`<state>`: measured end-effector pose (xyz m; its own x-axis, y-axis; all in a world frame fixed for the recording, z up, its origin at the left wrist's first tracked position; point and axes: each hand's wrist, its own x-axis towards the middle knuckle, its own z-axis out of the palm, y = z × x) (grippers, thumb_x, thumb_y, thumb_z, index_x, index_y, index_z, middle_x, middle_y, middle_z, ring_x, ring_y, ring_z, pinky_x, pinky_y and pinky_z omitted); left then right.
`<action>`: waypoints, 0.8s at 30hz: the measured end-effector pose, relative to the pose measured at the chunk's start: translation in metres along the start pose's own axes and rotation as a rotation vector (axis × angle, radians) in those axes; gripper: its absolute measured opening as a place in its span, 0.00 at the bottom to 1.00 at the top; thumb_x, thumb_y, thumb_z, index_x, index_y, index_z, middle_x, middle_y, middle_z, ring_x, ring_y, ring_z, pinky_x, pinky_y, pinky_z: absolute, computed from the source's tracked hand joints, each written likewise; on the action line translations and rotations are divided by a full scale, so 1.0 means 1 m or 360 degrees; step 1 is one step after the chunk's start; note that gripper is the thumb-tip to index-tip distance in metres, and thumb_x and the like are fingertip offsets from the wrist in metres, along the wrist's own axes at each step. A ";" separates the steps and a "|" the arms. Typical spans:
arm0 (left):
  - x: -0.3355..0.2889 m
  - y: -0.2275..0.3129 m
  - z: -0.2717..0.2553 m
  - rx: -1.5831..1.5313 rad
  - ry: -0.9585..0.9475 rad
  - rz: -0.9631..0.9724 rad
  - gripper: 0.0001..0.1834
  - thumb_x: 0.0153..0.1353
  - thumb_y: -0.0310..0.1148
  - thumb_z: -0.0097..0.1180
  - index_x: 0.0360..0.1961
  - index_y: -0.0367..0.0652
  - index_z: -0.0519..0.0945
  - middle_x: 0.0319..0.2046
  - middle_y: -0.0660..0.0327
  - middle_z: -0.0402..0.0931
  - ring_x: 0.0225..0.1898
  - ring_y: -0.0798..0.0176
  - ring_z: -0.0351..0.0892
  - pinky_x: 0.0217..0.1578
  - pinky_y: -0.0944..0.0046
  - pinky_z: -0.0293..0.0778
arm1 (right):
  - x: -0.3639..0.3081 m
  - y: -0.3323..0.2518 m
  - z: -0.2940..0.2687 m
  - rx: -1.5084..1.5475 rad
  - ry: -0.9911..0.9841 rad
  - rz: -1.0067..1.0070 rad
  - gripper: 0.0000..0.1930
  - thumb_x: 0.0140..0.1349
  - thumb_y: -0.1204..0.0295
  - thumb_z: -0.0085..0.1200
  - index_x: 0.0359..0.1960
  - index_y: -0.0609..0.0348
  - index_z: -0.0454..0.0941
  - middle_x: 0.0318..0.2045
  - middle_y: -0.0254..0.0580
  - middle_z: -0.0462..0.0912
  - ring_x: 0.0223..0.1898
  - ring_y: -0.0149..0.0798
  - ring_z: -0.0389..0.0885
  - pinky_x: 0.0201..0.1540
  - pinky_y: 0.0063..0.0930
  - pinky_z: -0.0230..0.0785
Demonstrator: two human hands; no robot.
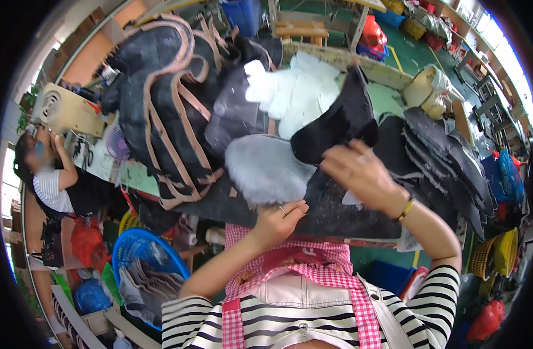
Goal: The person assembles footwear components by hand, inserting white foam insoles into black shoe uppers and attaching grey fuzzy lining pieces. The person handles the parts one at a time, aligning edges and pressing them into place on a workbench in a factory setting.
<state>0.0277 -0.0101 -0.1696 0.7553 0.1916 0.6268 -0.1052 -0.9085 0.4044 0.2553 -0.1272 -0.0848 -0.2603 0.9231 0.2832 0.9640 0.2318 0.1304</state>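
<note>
My left hand (281, 224) is closed, pinching the near edge of a grey, fuzzy, rounded piece of material (268, 168). Beside it on the right, my right hand (362, 177) is blurred by motion, its fingers stretched out and apart. Those fingers overlap the near edge of a black curved piece (339, 119), which looks tilted up; whether they touch it I cannot tell. Beyond both pieces lies a heap of white, rounded flat pieces (304, 87). Dark fabric (348, 215) covers the table's near edge.
Dark pieces with tan strips (173, 110) are heaped on the left. Stacked dark fuzzy pieces (444, 157) lie at the right. A blue basket (124, 244) holding grey pieces stands at lower left. A person (54, 180) sits by a beige machine (71, 110) at far left.
</note>
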 end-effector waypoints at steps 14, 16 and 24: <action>-0.032 -0.022 -0.051 0.0396 -0.0073 0.0073 0.13 0.51 0.22 0.61 0.40 0.39 0.79 0.41 0.58 0.78 0.46 0.55 0.79 0.41 0.58 0.76 | 0.001 -0.055 0.075 0.1000 0.0237 0.0293 0.28 0.37 0.82 0.59 0.48 0.63 0.79 0.49 0.48 0.81 0.52 0.47 0.80 0.55 0.41 0.72; -0.032 -0.022 -0.048 0.0463 -0.0092 0.0084 0.14 0.52 0.26 0.57 0.41 0.38 0.80 0.40 0.57 0.78 0.49 0.56 0.77 0.44 0.59 0.75 | 0.003 -0.056 0.074 0.1051 0.0248 0.0335 0.26 0.40 0.84 0.57 0.47 0.62 0.79 0.48 0.49 0.81 0.51 0.48 0.80 0.55 0.41 0.72; -0.047 -0.032 -0.066 0.0417 -0.0348 0.0285 0.05 0.46 0.28 0.57 0.27 0.41 0.80 0.27 0.61 0.78 0.32 0.63 0.78 0.39 0.64 0.74 | -0.008 -0.074 0.057 0.0610 0.0027 -0.0140 0.21 0.47 0.74 0.52 0.46 0.66 0.78 0.48 0.49 0.81 0.50 0.45 0.81 0.55 0.38 0.73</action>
<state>-0.0470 0.0345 -0.1675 0.8630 -0.0369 0.5039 -0.1005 -0.9899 0.0995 0.1896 -0.1339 -0.1507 -0.3405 0.8901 0.3031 0.8876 0.4106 -0.2086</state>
